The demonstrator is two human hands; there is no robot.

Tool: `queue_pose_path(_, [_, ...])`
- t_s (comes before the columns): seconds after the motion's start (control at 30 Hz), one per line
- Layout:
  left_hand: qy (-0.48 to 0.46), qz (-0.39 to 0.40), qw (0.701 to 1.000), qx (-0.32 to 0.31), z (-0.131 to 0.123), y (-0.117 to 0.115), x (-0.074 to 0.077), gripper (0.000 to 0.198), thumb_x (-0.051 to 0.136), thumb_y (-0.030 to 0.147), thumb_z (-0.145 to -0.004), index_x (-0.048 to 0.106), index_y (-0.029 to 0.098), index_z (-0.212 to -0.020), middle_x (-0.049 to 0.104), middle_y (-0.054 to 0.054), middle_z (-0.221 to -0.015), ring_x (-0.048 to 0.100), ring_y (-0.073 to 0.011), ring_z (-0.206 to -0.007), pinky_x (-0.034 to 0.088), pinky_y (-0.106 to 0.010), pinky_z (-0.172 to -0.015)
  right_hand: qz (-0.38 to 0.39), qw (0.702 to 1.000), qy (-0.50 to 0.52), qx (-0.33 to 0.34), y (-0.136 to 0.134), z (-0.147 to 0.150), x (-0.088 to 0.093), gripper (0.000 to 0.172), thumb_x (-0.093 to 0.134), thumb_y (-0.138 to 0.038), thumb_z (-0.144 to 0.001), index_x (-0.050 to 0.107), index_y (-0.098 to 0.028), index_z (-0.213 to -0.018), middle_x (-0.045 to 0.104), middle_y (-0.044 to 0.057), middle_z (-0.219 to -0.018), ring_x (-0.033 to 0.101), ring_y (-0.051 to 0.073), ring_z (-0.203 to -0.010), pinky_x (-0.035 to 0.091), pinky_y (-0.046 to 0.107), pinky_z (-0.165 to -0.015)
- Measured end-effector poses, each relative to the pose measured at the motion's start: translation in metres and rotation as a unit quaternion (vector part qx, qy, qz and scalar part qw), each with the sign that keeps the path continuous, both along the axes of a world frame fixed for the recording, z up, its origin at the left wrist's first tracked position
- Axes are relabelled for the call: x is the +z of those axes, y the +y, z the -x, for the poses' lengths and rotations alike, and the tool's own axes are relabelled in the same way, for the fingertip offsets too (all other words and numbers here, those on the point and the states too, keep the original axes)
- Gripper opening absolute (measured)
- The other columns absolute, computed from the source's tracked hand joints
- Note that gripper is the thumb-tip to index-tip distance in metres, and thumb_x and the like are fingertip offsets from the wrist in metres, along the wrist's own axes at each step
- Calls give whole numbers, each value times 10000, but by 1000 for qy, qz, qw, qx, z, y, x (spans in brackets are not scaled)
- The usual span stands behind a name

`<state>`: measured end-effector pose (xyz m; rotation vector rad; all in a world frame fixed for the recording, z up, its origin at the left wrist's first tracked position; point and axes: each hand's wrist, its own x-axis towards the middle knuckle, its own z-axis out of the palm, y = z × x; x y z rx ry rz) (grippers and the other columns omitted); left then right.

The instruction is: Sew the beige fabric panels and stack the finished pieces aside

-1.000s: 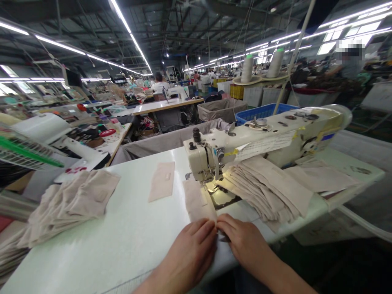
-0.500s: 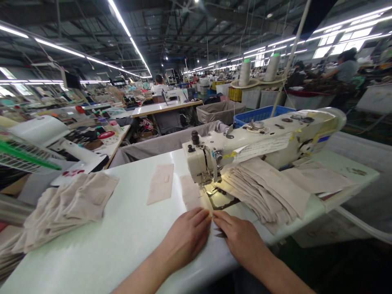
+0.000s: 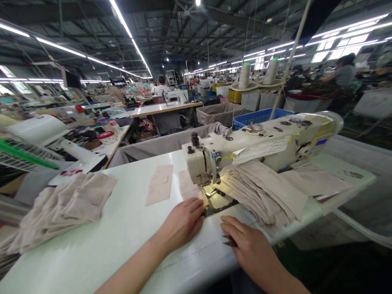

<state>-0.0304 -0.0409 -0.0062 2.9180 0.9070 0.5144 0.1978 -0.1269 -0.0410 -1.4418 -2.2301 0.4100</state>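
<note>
**Inspector:** Position of the hands?

**Assistant:** The left hand lies flat, fingers stretched out and gripping nothing, pressing the near end of one beige fabric piece to the desk. That piece runs from under the hand up to the presser foot of the sewing machine, so the flat palm appears to keep it straight at the needle.

**Inspector:** And the right?

**Assistant:** The right hand rests on the desk just off the needle plate, apart from the fabric. A small dark tool, possibly thread snips, shows under its fingers; the view is too poor to say whether they are closed on it.

**Inspector:** Counts?

**Assistant:** One machine. One loose fabric panel lying flat to the left of the piece under the hand. Two heaps of like pieces: the left stack near the desk's left edge, the right stack under the machine arm, both within arm's reach. Two thread cones stand behind the machine.
</note>
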Motion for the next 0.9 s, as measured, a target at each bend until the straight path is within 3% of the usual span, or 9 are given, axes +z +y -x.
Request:
queue_pose_path(0.27, [-18, 12, 1000, 3, 0, 16, 5, 248, 445, 179, -967, 643, 167, -1116, 695, -119, -1093, 649, -245, -1066, 576, -392, -916, -14, 1000, 11, 4, -3, -1, 1, 611, 377, 34, -642, 674, -158, -1140, 638, 117, -1359, 684, 252, -1122, 588, 385, -913])
queue_pose_path(0.6, [-11, 25, 1000, 13, 2, 32, 9, 276, 428, 177, -971, 648, 159, -1137, 684, -123, -1162, 627, -249, -1098, 545, -411, -965, -34, 999, -6, -3, -4, -3, 0, 629, 389, 42, -623, 673, -180, -1139, 653, 97, -1346, 704, 225, -1083, 590, 341, -905])
queue_pose_path(0.9, [-25, 0, 999, 40, 3, 31, 0, 279, 433, 187, -972, 635, 151, -1160, 669, -117, -1200, 615, -243, -1110, 530, -398, -993, -66, 998, 14, -5, -8, -5, -2, 590, 361, 49, -667, 665, -180, -1118, 681, 98, -1289, 723, 221, -1032, 607, 339, -858])
